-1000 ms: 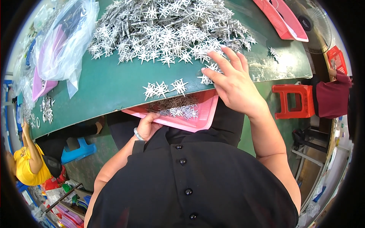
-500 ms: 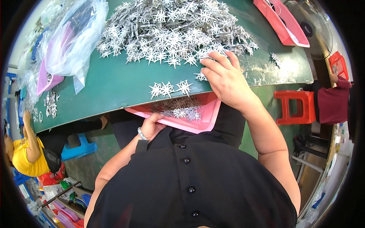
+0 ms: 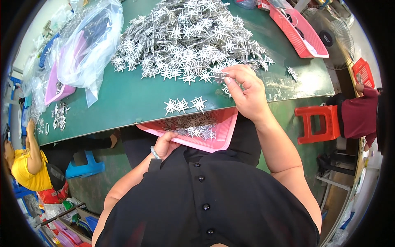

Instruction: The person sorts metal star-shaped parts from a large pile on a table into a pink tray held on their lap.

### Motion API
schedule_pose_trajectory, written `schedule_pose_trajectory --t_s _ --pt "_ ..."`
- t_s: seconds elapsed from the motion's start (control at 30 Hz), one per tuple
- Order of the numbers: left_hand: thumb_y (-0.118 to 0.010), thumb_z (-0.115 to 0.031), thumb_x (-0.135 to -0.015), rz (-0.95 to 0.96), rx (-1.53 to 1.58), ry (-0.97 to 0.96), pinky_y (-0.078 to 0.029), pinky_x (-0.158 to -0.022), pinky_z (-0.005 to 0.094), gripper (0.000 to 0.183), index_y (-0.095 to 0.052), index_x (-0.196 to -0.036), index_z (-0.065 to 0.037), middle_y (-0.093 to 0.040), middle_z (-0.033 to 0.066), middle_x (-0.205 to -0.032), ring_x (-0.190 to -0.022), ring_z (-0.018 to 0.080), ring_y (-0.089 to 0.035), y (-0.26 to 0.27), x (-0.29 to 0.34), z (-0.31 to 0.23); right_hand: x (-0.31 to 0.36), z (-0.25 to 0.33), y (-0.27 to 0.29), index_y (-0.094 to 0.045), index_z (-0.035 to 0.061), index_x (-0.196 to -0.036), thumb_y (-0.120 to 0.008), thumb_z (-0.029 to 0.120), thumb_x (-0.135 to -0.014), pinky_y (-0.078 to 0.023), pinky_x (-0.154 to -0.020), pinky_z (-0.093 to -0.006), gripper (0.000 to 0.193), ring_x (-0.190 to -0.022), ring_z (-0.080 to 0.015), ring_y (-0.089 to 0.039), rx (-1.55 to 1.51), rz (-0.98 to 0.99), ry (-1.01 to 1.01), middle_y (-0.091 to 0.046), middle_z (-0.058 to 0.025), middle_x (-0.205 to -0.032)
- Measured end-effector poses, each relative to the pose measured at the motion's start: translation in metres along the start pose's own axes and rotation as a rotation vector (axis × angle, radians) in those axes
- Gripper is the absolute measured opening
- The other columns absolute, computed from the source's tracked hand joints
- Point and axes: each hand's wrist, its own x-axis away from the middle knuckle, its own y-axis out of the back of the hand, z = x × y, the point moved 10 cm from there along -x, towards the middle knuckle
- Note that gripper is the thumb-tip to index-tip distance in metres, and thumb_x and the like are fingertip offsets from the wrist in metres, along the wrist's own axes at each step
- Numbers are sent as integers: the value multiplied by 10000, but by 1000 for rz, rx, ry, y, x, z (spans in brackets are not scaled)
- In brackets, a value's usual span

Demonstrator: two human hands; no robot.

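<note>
A big heap of small silver star-shaped metal parts (image 3: 193, 37) lies on the green table (image 3: 123, 103). My right hand (image 3: 245, 92) is at the heap's near right edge, its fingers closed on one star part (image 3: 220, 75). A few loose star parts (image 3: 185, 105) lie near the table's front edge. My left hand (image 3: 164, 145) holds a pink tray (image 3: 224, 133) under that edge, on my lap. Several star parts (image 3: 195, 127) lie in the tray.
A clear plastic bag (image 3: 88, 49) over a pink tray sits at the table's left, with small metal pieces (image 3: 59, 115) beside it. A red tray (image 3: 298, 33) lies at the far right. A red stool (image 3: 314, 123), a blue stool (image 3: 84, 166) and other seated people surround the table.
My right hand has drawn back from lying flat on the heap and now pinches a single star part. The left hand and pink tray stay in place.
</note>
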Motion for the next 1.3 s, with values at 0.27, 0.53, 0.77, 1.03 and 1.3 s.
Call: schedule_pose_trajectory --t_s 0.27,0.53,0.77,1.03,1.3 --pt "-509 -83 -759 13 19 17 -377 -978 411 331 -498 -1053 70 -582 159 -1026 -1000 274 -545 10 0 3 6 -9 -4 -588 -12 -823 -562 -14 -788 -449 -768 -272 43 -847 -174 -593 -169 -9 -221 -630 -109 -917" --pt "-514 -87 -764 11 14 15 -383 -971 409 326 -502 -1051 68 -587 158 -1017 -999 275 -548 4 3 2 22 -28 -17 -481 8 -756 -527 13 -821 -491 -682 -277 80 -807 -200 -638 -685 -155 -447 -608 -104 -820" --pt "-520 -82 -762 5 -2 -2 -400 -953 404 320 -504 -1046 67 -589 153 -1001 -970 267 -558 2 5 -1 26 -42 -30 -478 26 -768 -538 45 -844 -510 -711 -334 98 -789 -229 -642 -1167 -116 -681 -597 -110 -805" --pt "-527 -80 -756 2 16 -1 -380 -972 421 369 -477 -1096 56 -567 150 -1054 -1008 272 -536 4 3 1 28 -42 -36 -520 28 -830 -556 85 -842 -511 -739 -374 69 -780 -259 -644 -1395 -100 -722 -632 -174 -897" --pt "-535 -70 -740 -14 11 -15 -385 -965 431 391 -470 -1104 57 -567 148 -1048 -1003 276 -540 -2 6 -4 30 -44 -35 -530 49 -856 -558 103 -852 -512 -729 -359 61 -774 -240 -643 -1396 -113 -741 -632 -149 -889"
